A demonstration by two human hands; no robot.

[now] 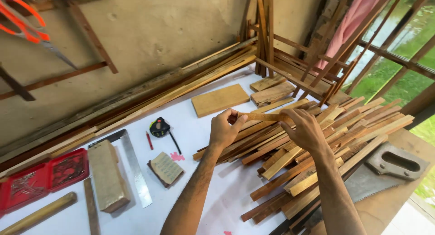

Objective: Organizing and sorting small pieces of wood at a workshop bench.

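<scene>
Right now the person is holding a thin wooden strip level above the white-topped workbench, a little above the pile of wooden slats that is spreading across the right half of the bench. The left hand is pinching the strip's left end between thumb and fingers, and the right hand is closing over its right end, so both hands are gripping the same piece and neither is open.

Judging from this grip, the strip is being checked or sorted. Doing that well would mean keeping the pinch light at the very ends, so the full length is staying visible, and holding it clear of the pile below so no loose slat is being knocked off.

Just far of the hands a flat rectangular board is lying on the bench, with short offcut blocks to its right. Left of the hands a black-and-green tape measure and a red pencil are sitting near a steel square, a long wooden block and a small sanding block. A red compartment tray of nails is resting at the far left edge. A handsaw is lying at the near right, its blade partly under the slats. Long battens are leaning along the plastered wall.
</scene>
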